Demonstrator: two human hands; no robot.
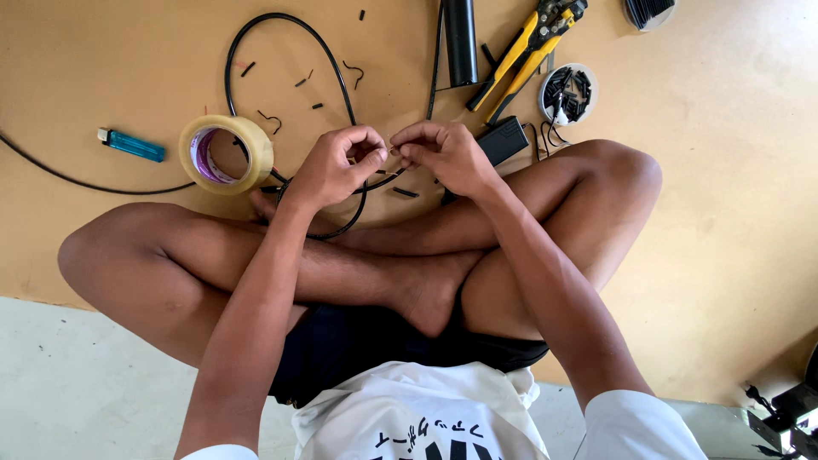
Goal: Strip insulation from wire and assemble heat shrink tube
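Note:
I sit cross-legged on a tan floor mat [119,60]. My left hand [336,166] and my right hand [443,153] meet above my shins, fingertips pinched together on the end of a thin black cable [281,34]. The cable loops from my hands up over the mat and back down under my left wrist. The point where the fingertips meet is small and partly hidden, so I cannot make out the wire ends.
A roll of clear tape [226,153] and a blue lighter [132,145] lie left of my hands. Yellow-handled pliers [524,55], a black tube [461,38], a small black box [503,139] and a round dish of black pieces [569,91] lie beyond. Short black offcuts litter the mat.

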